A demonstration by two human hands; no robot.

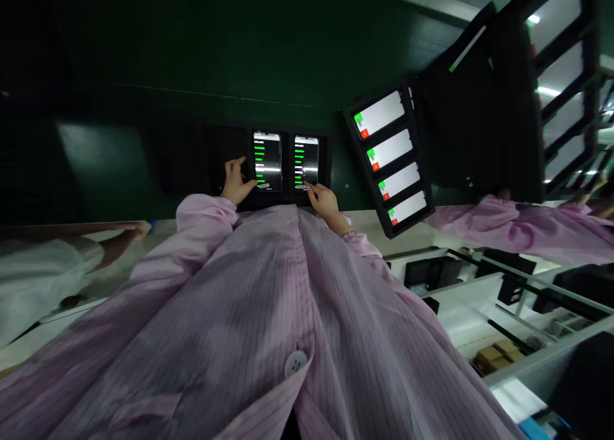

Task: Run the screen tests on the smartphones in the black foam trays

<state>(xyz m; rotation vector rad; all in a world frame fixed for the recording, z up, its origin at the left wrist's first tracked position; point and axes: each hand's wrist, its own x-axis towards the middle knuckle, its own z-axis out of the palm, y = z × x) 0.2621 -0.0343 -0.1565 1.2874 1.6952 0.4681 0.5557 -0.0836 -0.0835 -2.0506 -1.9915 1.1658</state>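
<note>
Two smartphones lie side by side in a black tray (pixel 288 197), their dark screens showing lines of green and white text. My left hand (pixel 235 183) is beside the left phone (pixel 267 162), with its thumb and fingers apart and the thumb tip at the phone's lower left edge. Over the lower part of the right phone (pixel 306 158) is my right hand (pixel 325 203). Its fingertips touch or hover just above the screen near a small grey label or button; which of the two I cannot tell. Neither hand grips anything.
At right, a tilted black tray (pixel 389 232) holds several phones with white screens and green and red corner marks. Beyond it stands a stack of black trays (pixel 520 107). Co-workers' sleeves (pixel 503 226) show on the right, and another person's arm (pixel 119 242) on the left.
</note>
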